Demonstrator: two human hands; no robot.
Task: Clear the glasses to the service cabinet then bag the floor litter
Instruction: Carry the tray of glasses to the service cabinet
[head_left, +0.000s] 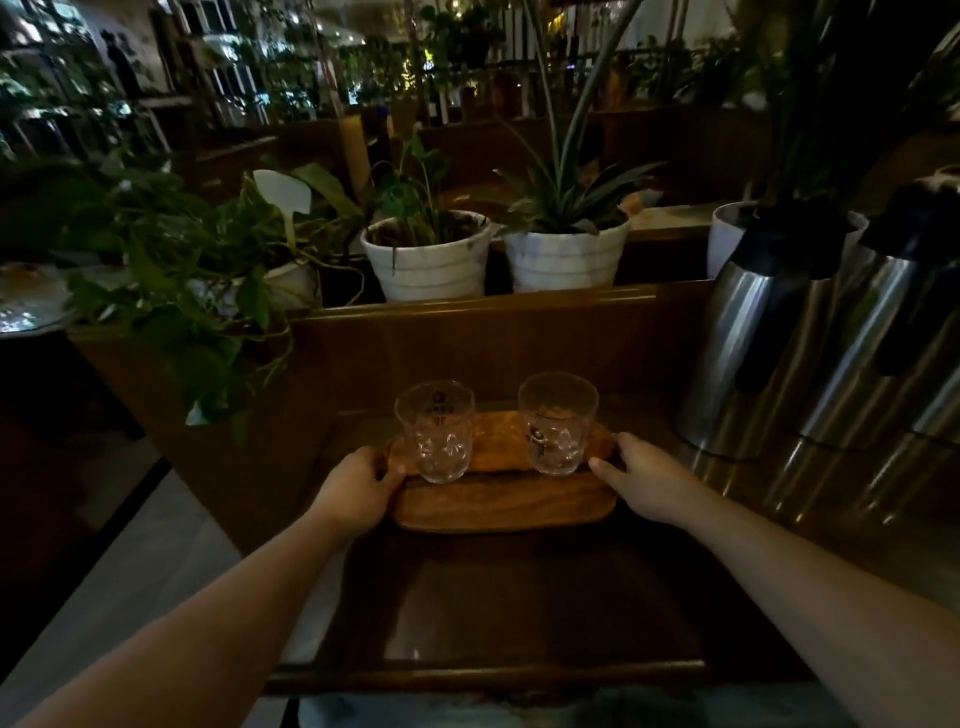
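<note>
Hands at either end of an oblong brown wooden tray (498, 506), seen from my head camera in dim evening light. My left hand (358, 493) curls over the tray's left end, thumb lying on the top edge and the other fingers wrapped down out of sight beneath it. My right hand (644, 480) meets the right end, thumb stretched along the near rim toward the glassware; I cannot tell how the remaining fingers sit, since they are tucked behind the hand. Both forearms are bare and reach in from the lower corners.

Two clear, patterned drinking glasses stand upright on the tray, well apart from each other. The left glass (436, 431) carries a dark printed mark near its rim and stands just beside my left thumb. The right glass (558, 423) stands just beside my right thumb. Whether either thumb touches glass is not clear.

The tray sits on the dark wooden top of a cabinet (519, 613) with a raised back panel. Two tall stainless-steel thermos jugs with black lids (810, 332) stand at the right side of that top. Behind the panel are two white ribbed plant pots (431, 260), each holding a green plant, and a trailing leafy vine (208, 291) spills over at left.
</note>
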